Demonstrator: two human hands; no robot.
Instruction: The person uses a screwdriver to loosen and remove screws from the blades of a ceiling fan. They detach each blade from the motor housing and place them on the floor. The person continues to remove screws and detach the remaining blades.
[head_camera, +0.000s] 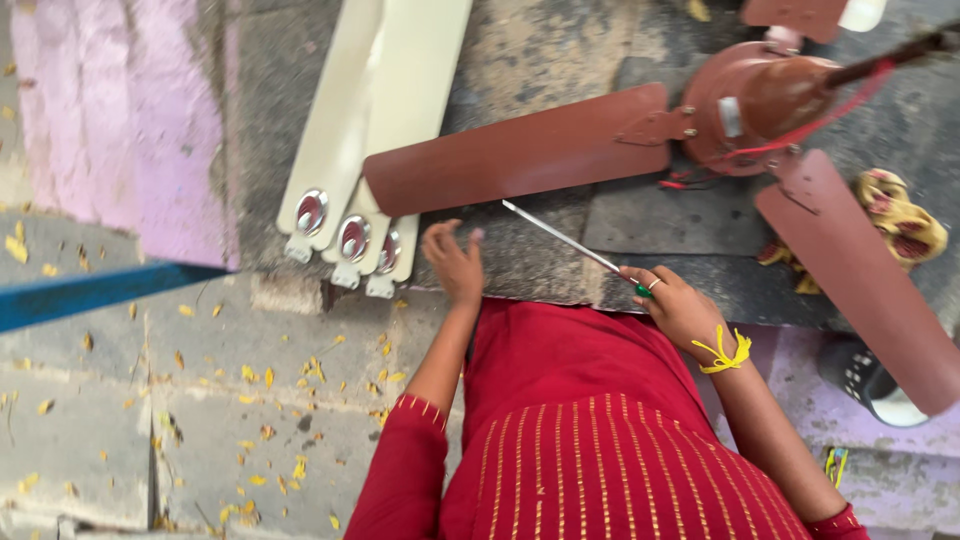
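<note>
- While your right hand (682, 312) grips a screwdriver (570, 244) by its green handle, the thin metal shaft points up and left toward the nearest brown blade (520, 155), its tip just short of the blade's lower edge.
- Your left hand (455, 262) lies open, fingers loosely spread, on the dark stone slab (560, 60) just below that blade; it holds nothing.
- You have the brown ceiling fan (750, 105) lying on the slab well to the right of the screwdriver tip, with blades attached at their brackets: one runs left, one runs down to the right, and a third barely shows at the top edge.
- Judging by that, the brown fan looks assembled; red wires (680, 182) hang loose under the motor, so wiring appears unfinished.
- You also have three cream blades (375, 120) stacked loose on the slab, left of your left hand, each with a silvery oval trim near its bracket end; they are fitted to nothing.
- No packages, labels or signs are readable here; a pale plate on the motor housing is too small to make out.
</note>
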